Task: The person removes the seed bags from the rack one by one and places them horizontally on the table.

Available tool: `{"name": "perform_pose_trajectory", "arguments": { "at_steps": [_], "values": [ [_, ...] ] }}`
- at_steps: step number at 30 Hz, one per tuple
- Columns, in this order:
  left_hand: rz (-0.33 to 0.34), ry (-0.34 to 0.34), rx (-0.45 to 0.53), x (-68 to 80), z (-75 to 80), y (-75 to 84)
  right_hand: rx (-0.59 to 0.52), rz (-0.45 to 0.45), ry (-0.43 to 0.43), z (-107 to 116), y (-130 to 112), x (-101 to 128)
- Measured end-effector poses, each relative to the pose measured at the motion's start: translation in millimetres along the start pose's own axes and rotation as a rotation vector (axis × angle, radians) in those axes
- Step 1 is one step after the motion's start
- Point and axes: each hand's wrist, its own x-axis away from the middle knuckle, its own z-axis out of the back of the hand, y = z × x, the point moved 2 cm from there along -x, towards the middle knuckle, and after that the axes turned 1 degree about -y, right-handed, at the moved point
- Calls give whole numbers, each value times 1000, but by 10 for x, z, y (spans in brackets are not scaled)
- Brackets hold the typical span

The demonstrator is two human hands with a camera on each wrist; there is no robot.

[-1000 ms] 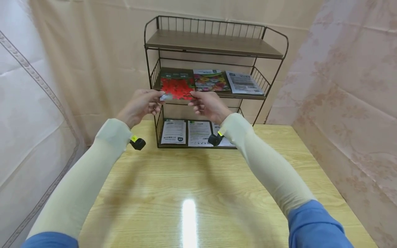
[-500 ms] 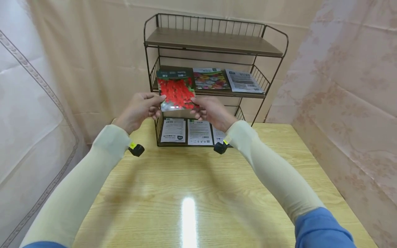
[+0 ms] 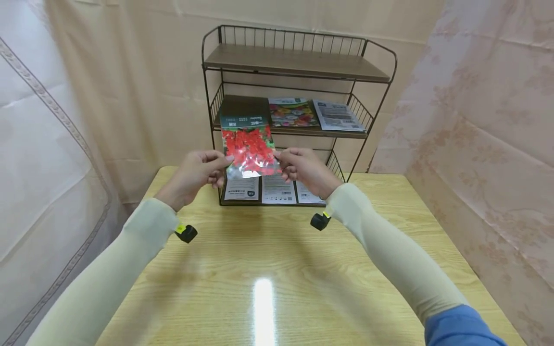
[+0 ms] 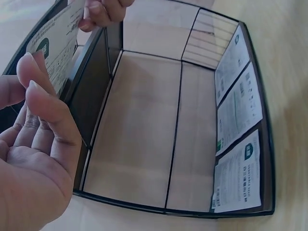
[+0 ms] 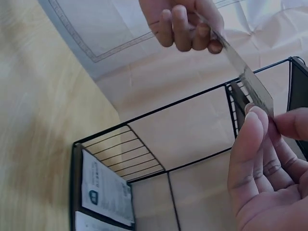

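A seed packet (image 3: pixel 250 146) with red flowers and a dark green top band is held in front of the rack. My left hand (image 3: pixel 195 174) pinches its lower left edge between thumb and fingers. At the lower right edge, my right hand (image 3: pixel 308 169) pinches it the same way. The left wrist view shows the packet's printed white back (image 4: pixel 60 41); in the right wrist view the packet (image 5: pixel 245 72) appears nearly edge-on. On the middle shelf behind lie a colourful flower packet (image 3: pixel 293 113) and a packet with its white printed side up (image 3: pixel 339 116).
The dark wire rack (image 3: pixel 298 61) with brown shelves stands at the back of the wooden table (image 3: pixel 242 250). White-backed packets (image 4: pixel 239 113) lie in a row on its bottom shelf. Curtains (image 3: pixel 130 86) hang behind and at both sides.
Both hands have drawn back and down from the middle shelf, bringing the red-flower packet with them. More of its front shows now, and the shelf's left part is uncovered.
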Motion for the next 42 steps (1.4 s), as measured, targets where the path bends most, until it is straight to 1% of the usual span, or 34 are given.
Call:
{"name": "perform_pose_trajectory", "arguments": {
  "at_steps": [4, 8, 12, 19, 22, 30, 37, 42],
  "values": [
    [-19, -52, -22, 90, -64, -81, -6, -11, -19, 34, 114, 86],
    [4, -92, -47, 166, -119, -172, -7, -29, -57, 54, 232, 180],
    [32, -95, -71, 246, -153, -246, -2, -36, -85, 46, 319, 267],
    [14, -113, -82, 367, -192, -342, 15, -33, -104, 21, 422, 377],
    [18, -122, -84, 410, -200, -392, 32, -44, -104, 7, 467, 398],
    [38, -140, -74, 503, -239, -474, 94, -82, -93, -25, 570, 479],
    [61, -158, -65, 583, -270, -527, 108, -102, -114, -52, 624, 577],
    [73, -175, -72, 625, -290, -601, 121, -121, -132, -61, 694, 644]
  ]
}}
